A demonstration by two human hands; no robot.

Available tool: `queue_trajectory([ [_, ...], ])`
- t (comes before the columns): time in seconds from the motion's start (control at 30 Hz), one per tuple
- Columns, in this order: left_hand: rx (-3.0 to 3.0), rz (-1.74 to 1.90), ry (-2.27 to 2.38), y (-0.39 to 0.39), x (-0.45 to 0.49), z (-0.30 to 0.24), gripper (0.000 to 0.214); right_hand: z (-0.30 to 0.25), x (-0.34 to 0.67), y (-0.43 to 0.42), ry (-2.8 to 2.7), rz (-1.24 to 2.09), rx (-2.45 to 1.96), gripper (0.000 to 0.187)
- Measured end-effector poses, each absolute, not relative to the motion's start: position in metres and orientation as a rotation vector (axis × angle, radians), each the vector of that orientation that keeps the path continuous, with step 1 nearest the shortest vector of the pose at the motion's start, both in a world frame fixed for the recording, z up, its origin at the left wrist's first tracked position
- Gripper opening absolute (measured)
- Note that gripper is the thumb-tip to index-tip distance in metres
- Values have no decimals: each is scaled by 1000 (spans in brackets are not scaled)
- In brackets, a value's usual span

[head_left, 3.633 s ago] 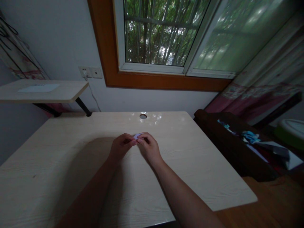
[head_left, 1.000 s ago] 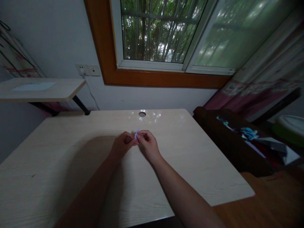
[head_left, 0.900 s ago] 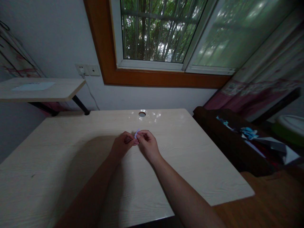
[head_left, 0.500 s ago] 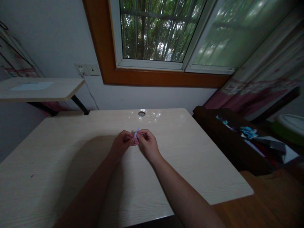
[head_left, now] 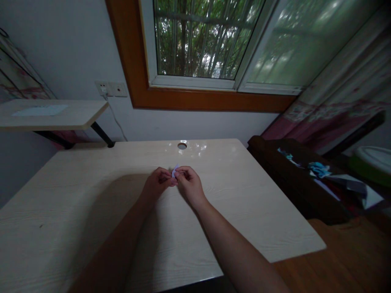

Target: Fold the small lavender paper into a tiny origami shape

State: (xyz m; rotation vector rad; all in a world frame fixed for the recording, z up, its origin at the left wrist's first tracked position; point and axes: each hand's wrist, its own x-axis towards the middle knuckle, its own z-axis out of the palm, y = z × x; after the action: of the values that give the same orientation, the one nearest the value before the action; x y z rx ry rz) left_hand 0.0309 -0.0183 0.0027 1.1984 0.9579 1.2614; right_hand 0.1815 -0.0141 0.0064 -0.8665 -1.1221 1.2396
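Swung round since earlier, the lilac slip, pinched in the nearly closed left hand and right hand on the near side of the round hole, points toward it. Left of the hole stands a shelf; well right lie blue scraps.

"What's that between the fingers?"

"A small pale lilac piece, thin and narrow. From here I can't make out what it's made of."

"Flat or bent?"

"Bent, in a slight curve. One end narrows and pokes up past the fingertips, away from the person, leaning a little rightward."

"And the rest?"

"Hidden. The left hand and right hand pinch it between them, over the middle of the desk."
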Motion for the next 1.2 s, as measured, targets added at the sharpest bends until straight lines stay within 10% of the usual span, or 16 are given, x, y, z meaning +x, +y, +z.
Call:
queue_trajectory([
  [1.2,1199,1302,965,-19,30,8,38,1,179,-14,-1124,1260,-802,26],
])
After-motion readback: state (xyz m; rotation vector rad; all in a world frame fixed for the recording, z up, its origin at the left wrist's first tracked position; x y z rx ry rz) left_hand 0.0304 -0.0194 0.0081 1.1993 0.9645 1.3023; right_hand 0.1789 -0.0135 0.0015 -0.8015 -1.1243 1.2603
